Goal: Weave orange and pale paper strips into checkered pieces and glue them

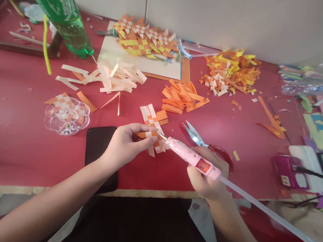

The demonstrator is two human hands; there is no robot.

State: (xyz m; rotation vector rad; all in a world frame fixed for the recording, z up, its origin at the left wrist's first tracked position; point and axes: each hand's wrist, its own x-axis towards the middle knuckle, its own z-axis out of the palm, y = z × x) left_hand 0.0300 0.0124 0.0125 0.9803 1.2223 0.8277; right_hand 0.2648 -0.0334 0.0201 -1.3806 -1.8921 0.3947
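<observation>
My left hand (129, 144) pinches the edge of a woven paper piece (151, 121) made of orange and pale pink strips. In my right hand (209, 176) is a pink hot glue gun (185, 151), a long clear glue stick (266, 211) trailing from its back end. The metal nozzle touches or nearly touches the weave by my left fingertips; I cannot tell which. Red-handled scissors (194, 133) lie open just beyond my right hand, which partly hides their handles. Under my left wrist rests a black phone (99, 144).
Pale strips (119, 78) and orange strips (183, 96) lie in heaps ahead. A clear flower-shaped dish (67, 117) with small beads is at left, and a green bottle (55, 8) stands behind it. Finished-looking woven fish (145, 37) sit at the back. A purple adapter (290, 172) with cables is right.
</observation>
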